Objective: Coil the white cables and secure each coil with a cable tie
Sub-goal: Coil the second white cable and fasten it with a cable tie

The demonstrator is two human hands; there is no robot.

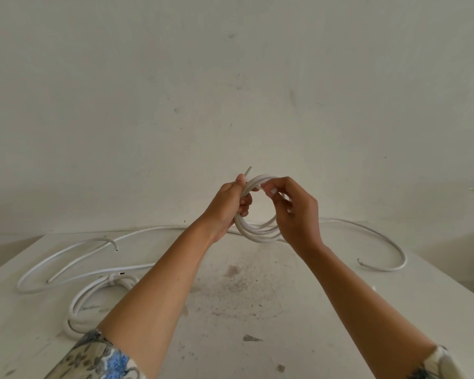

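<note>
**Coil 2 in hand, no tie on it yet**

The left hand (pixel 227 206) curls its fingers (pixel 244 203) round the left side of a small coil (pixel 253 233) of white cable, with a short free end poking up past the thumb; the right hand (pixel 298 212) pinches the top strands with its fingertips (pixel 272 190). Both hands grasp the coil, which is held up at mid-frame above the table (pixel 244 310).

A tail (pixel 381 236) appears to leave the coil behind the right hand, sweeping to the right of the frame and curling back to a cut end; whether it truly joins the coil is hidden.

At the lower left lies 1 wound coil (pixel 78 302), with what looks like a white tie (pixel 112 279) round it. Above it, loose cable (pixel 39 269) sprawls in wide loops; whether that is 1 length or 2 I cannot tell.

By my reading, 1 coil is finished, the 2nd is mostly wound but unsecured, and at least 1 length waits; no spare tie shows.
</note>
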